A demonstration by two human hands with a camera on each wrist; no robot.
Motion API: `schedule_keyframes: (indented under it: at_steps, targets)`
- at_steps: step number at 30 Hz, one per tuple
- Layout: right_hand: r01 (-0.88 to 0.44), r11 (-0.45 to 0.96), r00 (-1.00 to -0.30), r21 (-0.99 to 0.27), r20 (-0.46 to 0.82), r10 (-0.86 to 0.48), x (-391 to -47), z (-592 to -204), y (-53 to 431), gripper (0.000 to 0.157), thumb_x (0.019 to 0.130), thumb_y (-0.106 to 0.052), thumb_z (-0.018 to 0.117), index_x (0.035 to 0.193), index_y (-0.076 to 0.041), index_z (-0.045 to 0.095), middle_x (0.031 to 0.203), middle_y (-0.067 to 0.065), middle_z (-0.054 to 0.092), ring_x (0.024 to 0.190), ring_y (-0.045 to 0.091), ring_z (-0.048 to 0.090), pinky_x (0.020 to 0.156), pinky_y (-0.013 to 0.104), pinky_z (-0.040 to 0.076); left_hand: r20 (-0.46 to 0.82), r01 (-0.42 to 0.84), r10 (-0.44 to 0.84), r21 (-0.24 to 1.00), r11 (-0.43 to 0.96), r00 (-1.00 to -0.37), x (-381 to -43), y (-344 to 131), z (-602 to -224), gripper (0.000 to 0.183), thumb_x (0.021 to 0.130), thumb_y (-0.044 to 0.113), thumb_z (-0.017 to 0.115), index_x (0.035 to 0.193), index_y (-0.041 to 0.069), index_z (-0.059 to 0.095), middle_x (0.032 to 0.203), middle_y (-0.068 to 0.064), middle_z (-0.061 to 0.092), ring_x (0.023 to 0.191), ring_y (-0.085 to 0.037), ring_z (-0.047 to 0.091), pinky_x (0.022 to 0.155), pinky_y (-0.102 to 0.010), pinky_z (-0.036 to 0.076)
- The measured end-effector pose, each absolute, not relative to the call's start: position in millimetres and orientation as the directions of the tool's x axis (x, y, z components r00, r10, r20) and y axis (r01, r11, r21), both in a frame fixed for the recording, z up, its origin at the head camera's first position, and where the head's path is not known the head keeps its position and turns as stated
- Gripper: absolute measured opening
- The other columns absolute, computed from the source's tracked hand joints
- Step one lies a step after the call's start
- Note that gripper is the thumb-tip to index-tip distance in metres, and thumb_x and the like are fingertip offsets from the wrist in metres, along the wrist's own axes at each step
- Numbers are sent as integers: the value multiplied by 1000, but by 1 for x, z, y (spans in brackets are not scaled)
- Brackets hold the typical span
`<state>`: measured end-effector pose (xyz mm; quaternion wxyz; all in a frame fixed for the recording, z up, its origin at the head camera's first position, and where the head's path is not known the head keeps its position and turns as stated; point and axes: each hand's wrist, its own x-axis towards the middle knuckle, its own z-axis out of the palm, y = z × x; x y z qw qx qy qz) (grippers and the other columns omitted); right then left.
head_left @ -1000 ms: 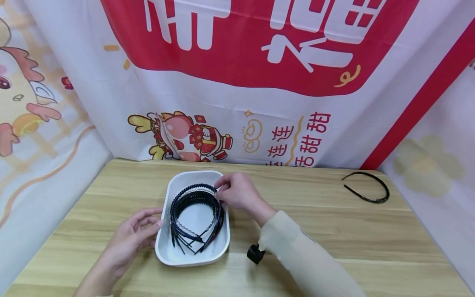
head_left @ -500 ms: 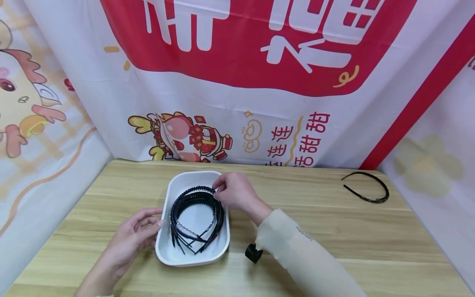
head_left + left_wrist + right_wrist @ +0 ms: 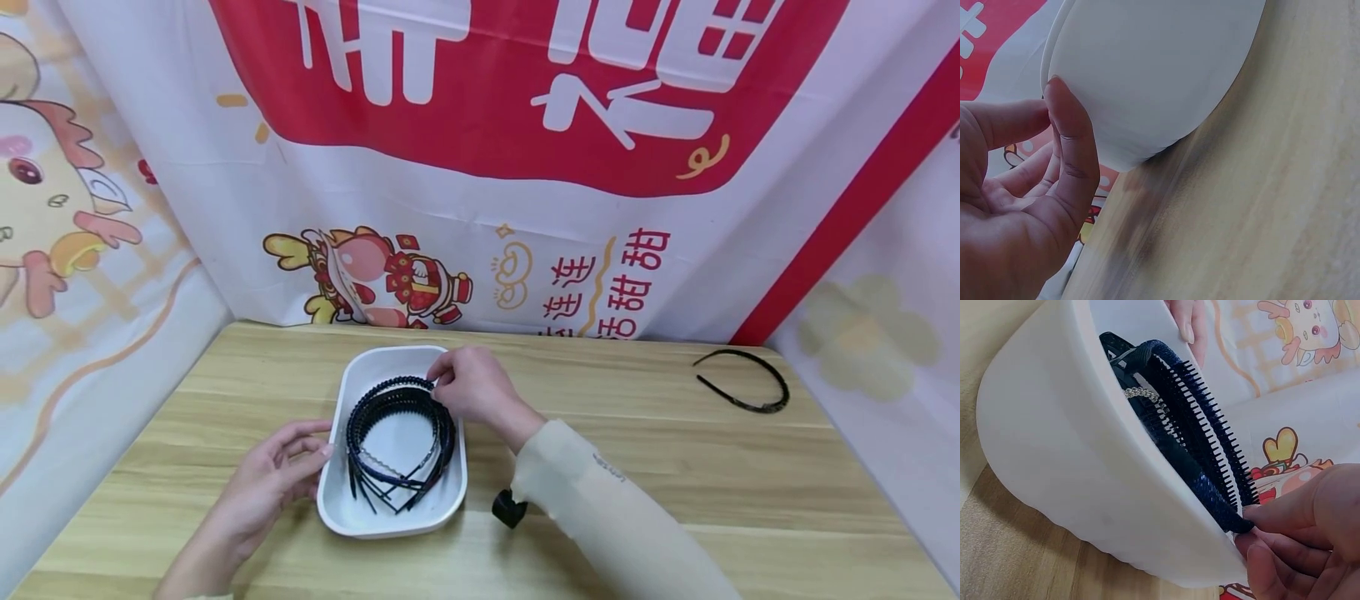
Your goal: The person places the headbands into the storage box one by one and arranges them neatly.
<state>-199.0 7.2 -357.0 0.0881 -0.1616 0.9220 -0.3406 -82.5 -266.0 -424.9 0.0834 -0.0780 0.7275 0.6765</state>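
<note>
Inside a white plastic tub (image 3: pixel 393 523) lie several toothed headbands (image 3: pixel 397 404), mostly dark, stacked in a loop with their ends crossing toward the near side. My right hand (image 3: pixel 474 385) is over the tub's far right rim and pinches a dark navy headband (image 3: pixel 1210 497) between thumb and fingers. In the right wrist view, a white toothed band and a silvery beaded piece (image 3: pixel 1141 392) show among the dark ones. My left hand (image 3: pixel 273 475) holds the tub's left rim; in the left wrist view thumb and index finger (image 3: pixel 1071 137) meet at that rim.
A single black headband (image 3: pixel 757 407) lies at the far right of the wooden table (image 3: pixel 630 400). A small black object (image 3: pixel 509 508) shows below the right sleeve (image 3: pixel 592 492). Printed cloth (image 3: pixel 465 158) hangs behind the table and at both sides.
My right hand has shifted slightly left, and the pinched band has settled lower onto the stack, where less of the white band shows. My left hand stays at the rim.
</note>
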Motion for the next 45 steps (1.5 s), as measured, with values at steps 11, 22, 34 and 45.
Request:
schedule_keyframes:
  at_steps: [11, 22, 34, 45]
  targets:
    - [-267, 717, -925, -644, -36, -378, -202, -356, 4, 24, 90, 0, 75, 109, -13, 83, 94, -1, 78, 86, 10, 67, 81, 28, 59, -224, -223, 12, 972, 78, -974, -83, -266, -425, 55, 104, 14, 71, 153, 3, 48, 111, 4, 71, 92, -16, 72, 80, -34, 65]
    - [-251, 732, -929, -633, -56, -366, -203, -358, -1, 25, 92, 0, 73, 110, -15, 82, 95, -2, 77, 88, 12, 67, 85, 31, 60, -229, -228, 4, 971, 73, -973, -83, -266, -425, 54, 103, 14, 72, 151, 4, 50, 111, 3, 71, 91, -17, 72, 80, -34, 65]
    - [-209, 713, -940, -669, -64, -336, -204, -364, -1, 15, 94, -8, 78, 105, -18, 81, 92, -4, 75, 86, 11, 66, 81, 30, 58, -216, -214, 11, 974, 72, -976, -84, -267, -427, 53, 104, 12, 70, 152, 4, 49, 110, 3, 72, 91, -16, 72, 79, -34, 65]
    - [-201, 667, -941, -717, -47, -335, -201, -366, 3, 13, 96, -9, 78, 107, -16, 81, 94, -3, 73, 88, 13, 66, 81, 29, 58, -221, -220, 4, 973, 76, -975, -82, -266, -426, 53, 103, 13, 72, 151, 4, 50, 109, 4, 72, 90, -16, 72, 80, -34, 65]
